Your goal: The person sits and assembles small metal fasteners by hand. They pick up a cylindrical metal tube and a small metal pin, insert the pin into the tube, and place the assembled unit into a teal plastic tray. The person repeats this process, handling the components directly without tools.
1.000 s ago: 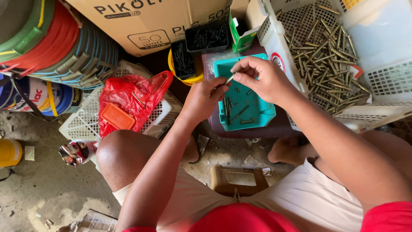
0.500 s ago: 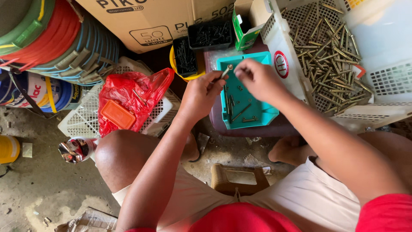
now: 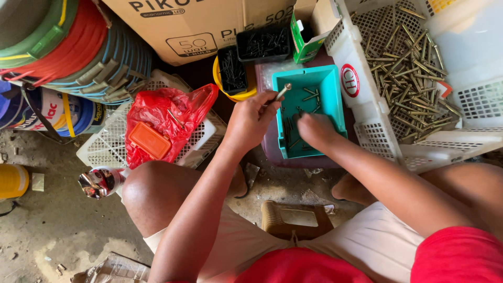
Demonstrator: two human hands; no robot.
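Head view, looking down on a seated person among storage containers on the floor. Left hand (image 3: 250,121) is closed around a bolt (image 3: 283,91), pinched at the fingertips and held over the left edge of a teal tray (image 3: 335,89). Right hand (image 3: 316,130) is down inside the tray, fingers curled among loose bolts; whether it grips one cannot be told. The tray holds a scatter of dark and brass-coloured bolts and sits on a maroon bin (image 3: 272,152). Just right of it, touching, a white perforated crate (image 3: 367,131) holds a large heap of brass-coloured bolts (image 3: 414,78). Behind the tray, two black trays (image 3: 262,43) hold dark screws; one rests on a yellow tub (image 3: 236,94). A green-and-white carton (image 3: 304,31), open, stands beside them, contents not visible. A large cardboard box (image 3: 209,26) stands behind. Left of the person's knee, a white basket (image 3: 105,147) holds a red bag (image 3: 167,115) with an orange box (image 3: 149,140) lying on it. Coiled hoses (image 3: 78,47), red, green and blue, are stacked at upper left, above paint pails (image 3: 63,112). A yellow can (image 3: 13,181) stands at the far left edge, well apart.
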